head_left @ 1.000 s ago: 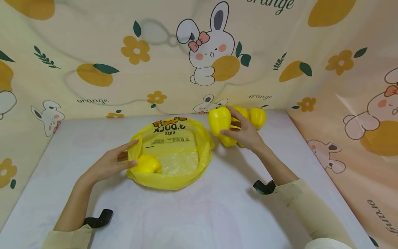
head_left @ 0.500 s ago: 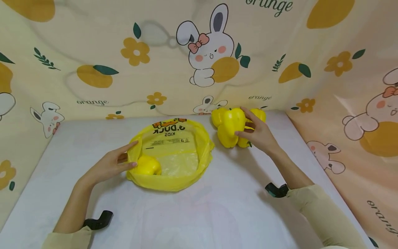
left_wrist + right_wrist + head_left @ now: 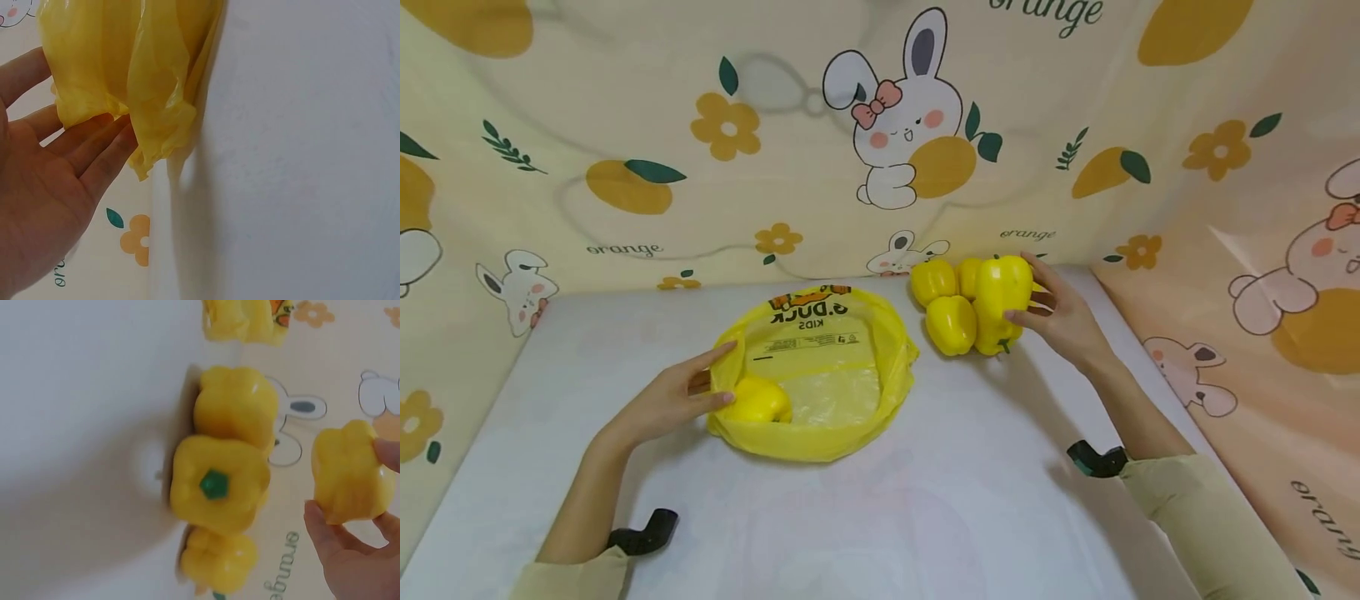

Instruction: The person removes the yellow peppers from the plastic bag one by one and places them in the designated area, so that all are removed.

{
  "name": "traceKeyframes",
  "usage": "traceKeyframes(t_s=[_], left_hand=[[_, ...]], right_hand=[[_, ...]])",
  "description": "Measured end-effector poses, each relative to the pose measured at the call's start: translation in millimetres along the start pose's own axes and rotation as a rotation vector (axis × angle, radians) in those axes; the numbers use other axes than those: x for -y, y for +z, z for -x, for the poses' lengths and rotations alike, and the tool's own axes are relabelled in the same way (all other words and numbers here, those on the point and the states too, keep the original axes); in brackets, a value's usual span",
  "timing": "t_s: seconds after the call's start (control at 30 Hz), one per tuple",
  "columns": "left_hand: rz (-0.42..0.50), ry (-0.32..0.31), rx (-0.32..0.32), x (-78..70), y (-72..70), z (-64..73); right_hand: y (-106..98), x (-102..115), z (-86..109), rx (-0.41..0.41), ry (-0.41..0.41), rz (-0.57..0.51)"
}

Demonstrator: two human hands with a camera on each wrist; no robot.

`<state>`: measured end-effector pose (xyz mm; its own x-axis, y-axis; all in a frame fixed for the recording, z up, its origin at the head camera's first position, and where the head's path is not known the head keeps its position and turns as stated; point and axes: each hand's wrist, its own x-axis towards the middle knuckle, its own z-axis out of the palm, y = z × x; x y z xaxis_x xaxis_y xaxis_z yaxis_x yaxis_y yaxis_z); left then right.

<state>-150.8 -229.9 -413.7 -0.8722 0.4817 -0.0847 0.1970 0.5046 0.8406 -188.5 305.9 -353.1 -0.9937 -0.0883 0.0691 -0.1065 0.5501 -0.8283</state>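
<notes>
My right hand [image 3: 1067, 321] holds a yellow bell pepper [image 3: 1004, 282] by its side, between thumb and fingers. It is raised over several other yellow bell peppers [image 3: 951, 325] grouped at the back right. The right wrist view shows the held pepper [image 3: 353, 472] apart from the group, where one pepper [image 3: 219, 481] turns its green stem to the camera. At the left my left hand [image 3: 666, 396] grips the rim of a round, wide-mouthed yellow plastic bag [image 3: 823, 442]; in the left wrist view its fingers reach behind the plastic [image 3: 100, 50]. One yellow pepper [image 3: 762, 400] lies inside the bag.
The white tabletop [image 3: 850, 525] runs back to a printed cloth [image 3: 1037, 108] with rabbits and flowers, which also hangs along the sides. Dark wrist cameras [image 3: 1097, 458] sit at both sleeves.
My right hand has carried its pepper rightward across the front of the group, uncovering the peppers at the group's left. The left hand and the bag have stayed in place.
</notes>
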Motion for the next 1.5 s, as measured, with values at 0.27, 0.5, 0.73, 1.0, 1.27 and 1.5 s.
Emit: traceKeyframes(t_s=[0.27,0.5,0.73,1.0,1.27,1.5], left_hand=[[-0.013,0.0,-0.002,-1.3,1.7,-3.1],[-0.033,-0.029,0.004,-2.0,2.2,-4.8],[-0.037,-0.023,-0.003,0.2,0.9,-5.4],[-0.039,-0.03,-0.003,1.2,0.9,-5.1],[-0.046,-0.041,-0.005,2.8,1.1,-4.3],[-0.038,-0.043,-0.011,3.6,2.4,-1.4]], right_hand=[[-24,-18,5.6,-0.009,0.018,0.026],[-38,-33,12.9,0.022,0.022,0.054],[-40,-44,13.1,0.043,0.016,0.022],[-50,-56,14.4,0.066,0.129,0.048],[-52,-68,14.1,0.09,0.169,0.043],[-52,-78,14.2,0.148,0.173,0.019]])
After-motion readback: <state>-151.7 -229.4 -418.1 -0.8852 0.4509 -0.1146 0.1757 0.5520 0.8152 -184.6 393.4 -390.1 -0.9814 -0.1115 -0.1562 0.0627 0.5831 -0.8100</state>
